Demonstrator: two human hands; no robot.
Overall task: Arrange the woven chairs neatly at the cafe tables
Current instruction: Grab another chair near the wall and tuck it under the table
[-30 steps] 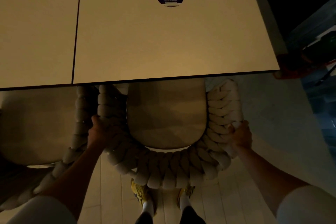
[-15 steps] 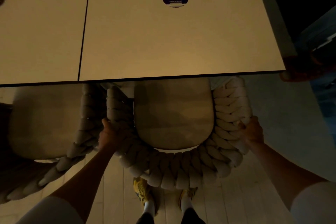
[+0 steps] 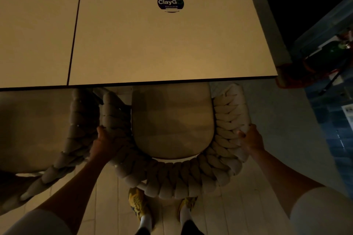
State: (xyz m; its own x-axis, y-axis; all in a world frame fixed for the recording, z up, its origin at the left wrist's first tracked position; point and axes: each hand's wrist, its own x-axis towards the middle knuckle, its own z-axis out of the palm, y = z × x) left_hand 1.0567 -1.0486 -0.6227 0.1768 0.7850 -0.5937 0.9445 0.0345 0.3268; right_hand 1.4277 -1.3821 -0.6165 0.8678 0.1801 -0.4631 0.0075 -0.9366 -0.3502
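The woven chair (image 3: 172,181) is being held at the near edge of the table (image 3: 152,44). Its seat cushion (image 3: 172,120) is partly tucked under that edge, and its braided back is curving away from the table toward the person. It is being gripped on both sides at once, probably so that it can be steered squarely under the table rather than skewed. The left hand (image 3: 104,145) is being curled over the braided rim on the side nearer the table's seam. The right hand (image 3: 250,139) is being clamped round the opposite rim, toward the table's outer corner. Both arms are being extended forward and down, slightly spread. A second woven chair (image 3: 80,120) is being left close beside, under the same near edge beyond the seam; whether the two are touching cannot be told.
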